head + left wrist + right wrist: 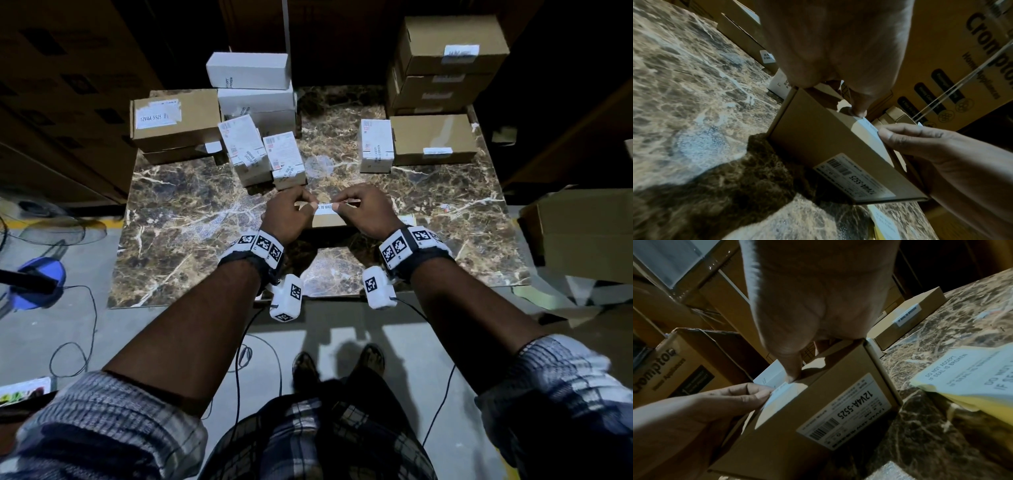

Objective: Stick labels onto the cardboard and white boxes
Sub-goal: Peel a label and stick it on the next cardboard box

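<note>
A small cardboard box [328, 222] lies on the marble table [191, 219] in front of me, a printed barcode sticker [846, 412] on its near side. A white seal label [324, 207] stretches across the box's top edge. My left hand [308, 205] pinches the label's left end and my right hand [338, 205] pinches its right end. In the left wrist view the label [867, 128] bends over the box [818, 138] edge, with the right hand [882, 132] on it. In the right wrist view the left hand [766, 396] grips the label [781, 395].
Labelled white boxes [267, 157] stand back left, with one more [375, 145] at right centre. Cardboard boxes [435, 137] are stacked back right and another [174, 118] sits back left. A yellow-backed label sheet [966, 374] lies right of the box. Large cartons surround the table.
</note>
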A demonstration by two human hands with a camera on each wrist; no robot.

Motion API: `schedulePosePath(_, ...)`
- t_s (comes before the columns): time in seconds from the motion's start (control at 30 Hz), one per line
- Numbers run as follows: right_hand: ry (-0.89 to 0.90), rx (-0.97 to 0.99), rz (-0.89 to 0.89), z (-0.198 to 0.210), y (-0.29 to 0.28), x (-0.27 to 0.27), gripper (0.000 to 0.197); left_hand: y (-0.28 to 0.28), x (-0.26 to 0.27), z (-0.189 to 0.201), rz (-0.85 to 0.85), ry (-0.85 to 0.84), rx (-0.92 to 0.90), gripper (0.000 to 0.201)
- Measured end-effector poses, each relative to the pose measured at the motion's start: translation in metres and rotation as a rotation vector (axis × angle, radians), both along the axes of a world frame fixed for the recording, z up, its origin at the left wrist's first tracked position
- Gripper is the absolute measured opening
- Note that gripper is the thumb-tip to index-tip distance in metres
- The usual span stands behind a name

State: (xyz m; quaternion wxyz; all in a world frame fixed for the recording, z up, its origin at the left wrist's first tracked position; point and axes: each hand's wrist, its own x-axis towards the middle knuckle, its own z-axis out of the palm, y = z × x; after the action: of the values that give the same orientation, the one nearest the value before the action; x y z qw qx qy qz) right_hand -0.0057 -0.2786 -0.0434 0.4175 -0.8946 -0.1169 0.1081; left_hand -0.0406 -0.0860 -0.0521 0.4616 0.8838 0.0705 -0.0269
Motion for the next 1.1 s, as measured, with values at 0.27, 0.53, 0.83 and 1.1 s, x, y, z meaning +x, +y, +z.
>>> schedulePosePath(0.27,-0.030,-0.193,0.007,-0.010,0.009,-0.004,0.036,-0.003,0.000,0.006,-0.042,-0.016,0.086,0.011)
schedulePosePath(0.53,0.022,-0.471,-0.043,0.003,0.005,-0.007,0.050,-0.004,0.004,0.008,-0.077,0.020,0.229,0.024)
schedulePosePath(0.83,0.106,-0.203,-0.271,0.002,-0.003,-0.016,0.047,-0.001,-0.002,0.010,0.014,0.169,0.251,0.035)
schedulePosePath(1.1,0.000,-0.059,-0.438,0.026,-0.025,-0.010,0.032,-0.022,0.002,0.034,0.028,-0.042,0.164,0.025)
